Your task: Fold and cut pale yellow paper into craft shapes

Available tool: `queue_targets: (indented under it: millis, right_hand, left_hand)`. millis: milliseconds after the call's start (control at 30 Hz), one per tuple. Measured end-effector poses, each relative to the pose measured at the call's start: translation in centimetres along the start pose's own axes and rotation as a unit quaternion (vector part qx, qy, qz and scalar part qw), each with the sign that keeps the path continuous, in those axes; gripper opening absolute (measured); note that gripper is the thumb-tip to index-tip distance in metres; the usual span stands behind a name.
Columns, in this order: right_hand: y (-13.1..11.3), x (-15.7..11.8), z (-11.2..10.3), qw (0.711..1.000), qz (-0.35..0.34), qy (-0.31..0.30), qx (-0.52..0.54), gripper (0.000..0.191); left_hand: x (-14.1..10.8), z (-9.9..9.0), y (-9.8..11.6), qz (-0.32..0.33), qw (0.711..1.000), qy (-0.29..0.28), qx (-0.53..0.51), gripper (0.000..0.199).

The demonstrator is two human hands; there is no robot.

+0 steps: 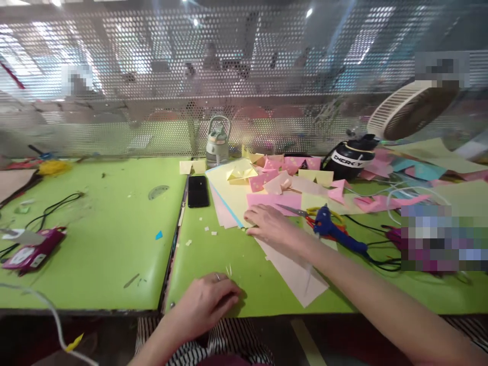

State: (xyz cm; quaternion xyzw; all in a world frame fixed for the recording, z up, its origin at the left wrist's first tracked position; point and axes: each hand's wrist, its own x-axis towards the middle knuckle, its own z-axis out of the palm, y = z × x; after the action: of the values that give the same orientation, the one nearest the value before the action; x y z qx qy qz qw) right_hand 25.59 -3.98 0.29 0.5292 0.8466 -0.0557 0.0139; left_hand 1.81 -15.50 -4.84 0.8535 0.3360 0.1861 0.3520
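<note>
My right hand reaches over the papers with its fingers stretched out and a little apart, the tips at the pale yellow sheet with a blue edge. Under my right forearm lies a pale pink sheet. A bright pink strip of paper is just beyond my knuckles. Scissors and a blue glue gun lie to the right of the hand. My left hand rests at the table's front edge, fingers curled together, with nothing visible in them.
Folded pink and yellow paper pieces are heaped at the back. A phone, a bottle and a fan on a black base stand around. Paper scraps dot the green table. Purple power strips trail cables.
</note>
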Motion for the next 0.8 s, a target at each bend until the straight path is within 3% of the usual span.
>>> queue_targets:
  millis: [267, 400, 467, 600, 800]
  right_hand:
    - [1.6, 0.7, 0.1, 0.999, 0.008, -0.04, -0.022, 0.03]
    - [1.9, 0.7, -0.6, 0.998, 0.061, 0.016, 0.012, 0.025]
    - [1.8, 0.9, -1.1, 0.995, 0.074, 0.05, 0.034, 0.031]
    - [1.3, 1.5, -2.1, 0.989, 0.075, 0.105, 0.069, 0.039]
    - [-1.2, 1.3, -1.6, 0.986, 0.058, 0.144, 0.063, 0.028]
  left_hand:
    - [-1.7, -0.6, -0.8, -0.008, 1.0, 0.021, -0.005, 0.019]
    - [-1.6, -0.6, -1.0, -0.001, 1.0, 0.023, -0.013, 0.018]
    - [-1.5, -0.7, -1.1, 0.002, 0.999, 0.022, -0.024, 0.018]
    - [-1.6, -1.0, -1.3, 0.004, 0.998, 0.031, -0.047, 0.018]
    - [-1.7, -1.0, -1.5, 0.009, 0.997, 0.041, -0.072, 0.018]
